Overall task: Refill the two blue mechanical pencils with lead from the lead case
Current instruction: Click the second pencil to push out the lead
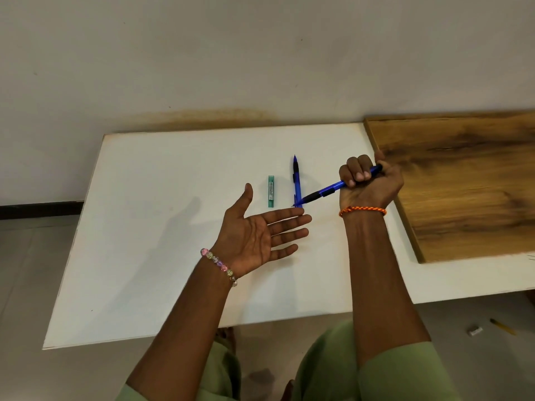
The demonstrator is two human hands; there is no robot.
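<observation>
My right hand (369, 183) is fisted around a blue mechanical pencil (330, 190), thumb on its rear end, tip pointing down-left just above my left fingertips. My left hand (254, 237) is held palm-up and flat below that tip, fingers spread, holding nothing. A second blue mechanical pencil (297, 180) lies on the white table (173, 183), tip pointing away from me; the held pencil's tip crosses its near end. A small green lead case (271, 191) lies on the table just left of the lying pencil.
A brown wooden board (463, 180) rests on the table's right side, right behind my right hand. The wall stands directly behind the table. On the floor at lower right lie a small grey object (474, 331) and a yellow pencil (502, 326).
</observation>
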